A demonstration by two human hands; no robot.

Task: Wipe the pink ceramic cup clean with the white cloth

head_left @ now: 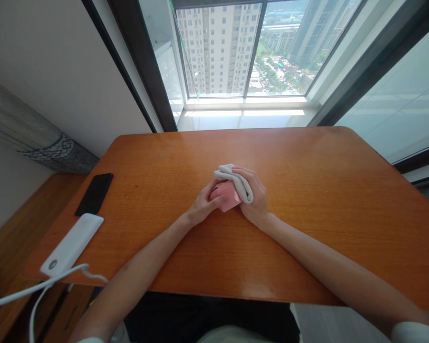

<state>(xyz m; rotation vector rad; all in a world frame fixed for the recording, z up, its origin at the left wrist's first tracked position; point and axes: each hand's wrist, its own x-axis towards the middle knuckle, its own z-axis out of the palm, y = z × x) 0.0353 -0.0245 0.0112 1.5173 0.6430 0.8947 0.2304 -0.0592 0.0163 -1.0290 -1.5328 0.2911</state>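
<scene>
The right hand (pixel 254 196) is clenching a folded white cloth (pixel 236 181) against a pink cloth (pixel 225 197), while the left hand (pixel 203 206) is gripping its near edge — both are resting mid-table on the wooden table (pixel 307 214) — the pink still showing, not fully wrapped

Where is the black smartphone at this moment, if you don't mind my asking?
In the head view, the black smartphone lies near the left edge of the orange wooden table, just beyond the white power bank.

Upper-floor residential room, apparently a home: wooden desk (pixel 307 162) beneath a far floor-to-ceiling window (pixel 143 62) overlooking apartment towers (pixel 214 52).
</scene>
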